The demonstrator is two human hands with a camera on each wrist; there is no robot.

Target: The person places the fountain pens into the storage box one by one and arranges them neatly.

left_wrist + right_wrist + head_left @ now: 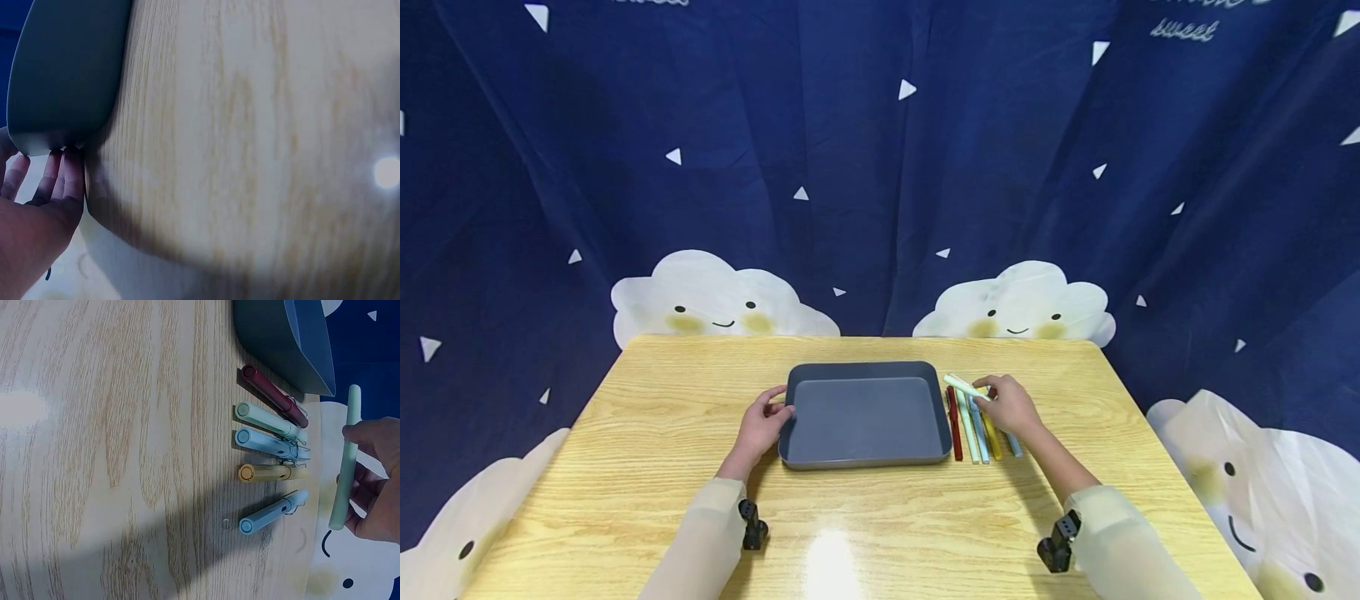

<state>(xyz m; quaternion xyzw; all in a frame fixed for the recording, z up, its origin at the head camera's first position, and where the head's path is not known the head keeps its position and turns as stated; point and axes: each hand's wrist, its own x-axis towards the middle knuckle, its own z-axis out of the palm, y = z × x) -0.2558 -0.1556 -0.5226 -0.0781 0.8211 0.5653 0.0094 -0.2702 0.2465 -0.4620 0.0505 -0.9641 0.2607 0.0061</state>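
A dark grey rectangular tray (871,421) lies on the wooden table. At its left side, my left hand (765,423) grips the wall, thumb at the rim and fingertips against the outside (65,165). Right of the tray, my right hand (1011,404) pinches a pale green pen (348,456) between thumb and fingers, above the table. Under and beside that hand lie several pens in a row: a dark red pen (275,395), another pale green pen (269,420), a light blue pen (269,444), a yellow pen (269,472) and a second light blue pen (272,512).
The wooden table (655,417) ends at a dark blue curtain (850,167) with white triangles and cloud shapes. A wrist camera (752,525) sits on the left sleeve and another camera (1060,542) on the right sleeve.
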